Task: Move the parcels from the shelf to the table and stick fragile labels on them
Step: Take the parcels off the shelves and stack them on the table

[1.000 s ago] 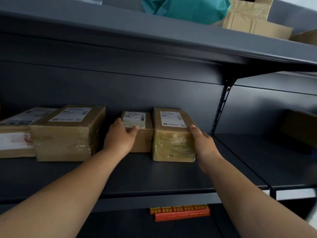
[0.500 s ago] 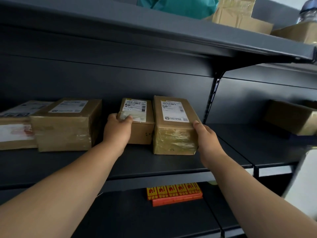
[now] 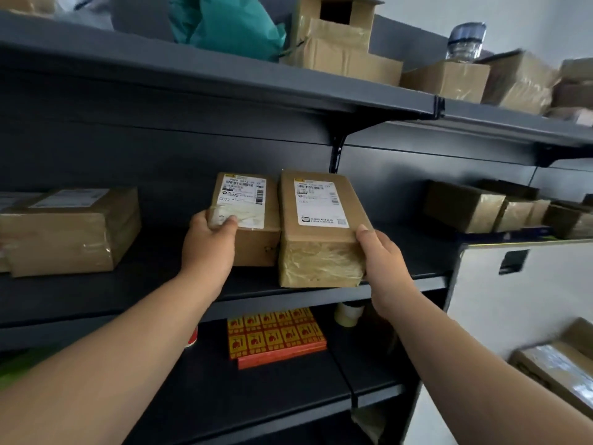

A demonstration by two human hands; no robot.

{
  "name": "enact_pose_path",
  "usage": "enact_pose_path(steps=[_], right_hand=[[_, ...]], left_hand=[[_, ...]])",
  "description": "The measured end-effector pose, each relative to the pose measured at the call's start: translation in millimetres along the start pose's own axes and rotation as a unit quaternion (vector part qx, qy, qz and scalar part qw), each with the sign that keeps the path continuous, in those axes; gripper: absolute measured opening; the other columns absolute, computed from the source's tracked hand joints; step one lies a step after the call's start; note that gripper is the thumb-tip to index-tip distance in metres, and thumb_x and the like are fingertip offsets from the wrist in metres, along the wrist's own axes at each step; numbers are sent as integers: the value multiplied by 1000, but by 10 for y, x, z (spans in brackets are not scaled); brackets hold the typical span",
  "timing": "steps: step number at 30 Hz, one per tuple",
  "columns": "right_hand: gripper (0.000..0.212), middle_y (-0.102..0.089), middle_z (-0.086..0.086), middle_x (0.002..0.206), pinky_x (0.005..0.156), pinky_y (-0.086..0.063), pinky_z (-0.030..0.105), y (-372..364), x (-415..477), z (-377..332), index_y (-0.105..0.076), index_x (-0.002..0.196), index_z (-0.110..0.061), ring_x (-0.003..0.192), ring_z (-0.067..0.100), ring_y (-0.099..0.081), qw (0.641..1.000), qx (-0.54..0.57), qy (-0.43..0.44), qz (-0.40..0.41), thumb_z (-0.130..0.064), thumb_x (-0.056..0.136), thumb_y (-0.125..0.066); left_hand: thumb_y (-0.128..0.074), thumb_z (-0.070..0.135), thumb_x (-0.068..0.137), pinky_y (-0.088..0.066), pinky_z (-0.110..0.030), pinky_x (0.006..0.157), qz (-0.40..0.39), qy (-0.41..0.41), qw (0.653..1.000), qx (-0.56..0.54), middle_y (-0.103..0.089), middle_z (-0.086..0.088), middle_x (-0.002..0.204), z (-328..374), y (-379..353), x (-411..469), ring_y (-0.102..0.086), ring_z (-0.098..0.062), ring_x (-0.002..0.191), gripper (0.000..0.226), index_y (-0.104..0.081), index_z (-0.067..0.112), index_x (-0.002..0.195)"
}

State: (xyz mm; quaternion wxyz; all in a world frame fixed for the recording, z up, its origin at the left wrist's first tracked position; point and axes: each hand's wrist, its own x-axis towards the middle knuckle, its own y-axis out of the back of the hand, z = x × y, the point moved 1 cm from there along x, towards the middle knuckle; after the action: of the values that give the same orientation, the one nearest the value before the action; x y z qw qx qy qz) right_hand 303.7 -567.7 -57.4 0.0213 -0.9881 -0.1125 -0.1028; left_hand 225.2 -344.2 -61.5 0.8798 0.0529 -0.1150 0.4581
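"C072" on the smaller parcel [image 3: 253, 239]; faint "1706" on the larger parcel [image 3: 321, 232]

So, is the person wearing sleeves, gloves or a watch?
No. The left hand and the right hand are bare: no gloves, no rings visible. The left forearm and the right forearm are uncovered to the picture's edge: no sleeve, watch or bracelet.

Dark grey metal shelving [image 3: 224, 85] spans the view: boards above and below my fingers [image 3: 224, 221], back plate behind them. Pale wall [image 3: 529, 20] up and right. White panel [image 3: 513, 300] to their right. Light soft, even.
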Motion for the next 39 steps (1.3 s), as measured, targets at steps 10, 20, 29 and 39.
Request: enact_pose_path(steps=[10, 20, 29, 39], right_hand=[[24, -67, 2, 104, 81, -54, 36, 1327, -645, -46, -60, 109, -26, 95, 20, -65, 999, -18, -4, 31, -40, 98, -46], [34, -72, 5, 101, 92, -53, 47, 2678, -1336, -75, -67, 105, -21, 98, 27, -67, 994, -26, -21, 105, -46, 87, -51], [27, -72, 4, 93, 72, -54, 34, 3928, -1869, -138, -65, 106, -18, 82, 17, -69, 981, -25, -30, 190, -37, 97, -49], [22, -69, 0, 91, 71, -48, 29, 4700, -1888, -25, -63, 101, -22, 82, 16, -64, 960, -41, -49, 274, -34, 100, -45]], left_hand=[[-56, 35, 93, -51, -35, 82, -47, 3, 999, -12, -62, 4, 111, 232, -603, -1246, -60, -15, 97, 36, -49, 27, 127], [-54, 32, 95, -40, -21, 62, -124, 3, 992, -35, -58, 5, 108, 383, -1348, -2473, -53, -3, 85, 36, -46, 24, 130], [-56, 30, 93, -49, -27, 68, -231, 24, 970, -69, -62, 5, 102, 519, -2209, -3394, -60, -10, 89, 28, -50, 23, 119], [-55, 37, 91, -52, -36, 82, -324, 48, 944, -44, -61, 2, 104, 351, -3252, -3708, -59, -15, 91, 24, -47, 29, 112]])
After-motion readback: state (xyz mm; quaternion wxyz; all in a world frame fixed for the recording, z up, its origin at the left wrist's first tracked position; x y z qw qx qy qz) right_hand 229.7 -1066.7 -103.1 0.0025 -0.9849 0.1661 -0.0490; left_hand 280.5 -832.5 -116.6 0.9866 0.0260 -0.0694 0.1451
